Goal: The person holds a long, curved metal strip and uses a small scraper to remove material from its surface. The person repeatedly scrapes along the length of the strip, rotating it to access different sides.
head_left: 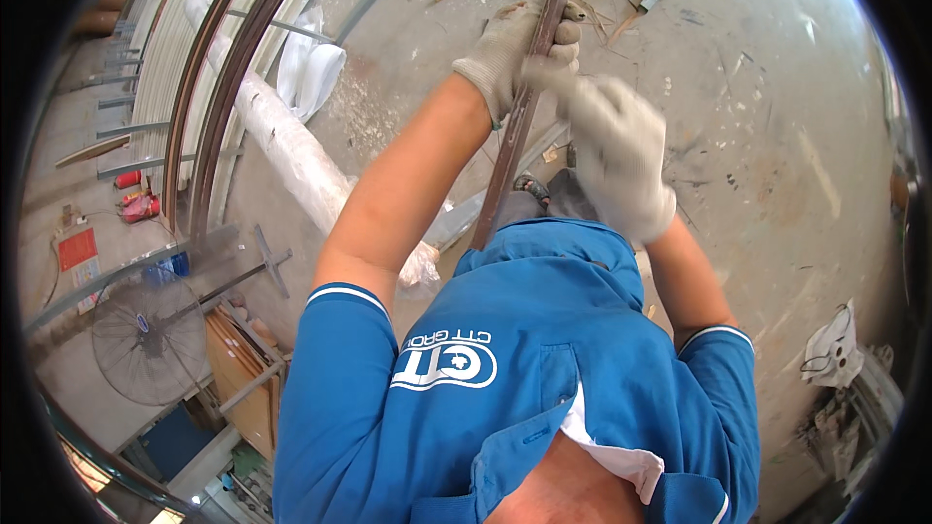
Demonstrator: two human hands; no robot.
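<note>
Brown bar (pixel 510 150) is slanted outward from the blue shirt (pixel 544 281); at its right edge the gloved right hand (pixel 616 150) is blurred, half-curled, hold can't be told. Farther up, the bar is gripped by the gloved left hand (pixel 513 47); beyond, a white roll (pixel 291 141) is seen on the floor (pixel 777 155).

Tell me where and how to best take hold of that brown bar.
Likely partway along the brown bar, coming from its left, as the left hand does: it is long and slim enough to wrap, and its near end crowds the blue shirt.
</note>
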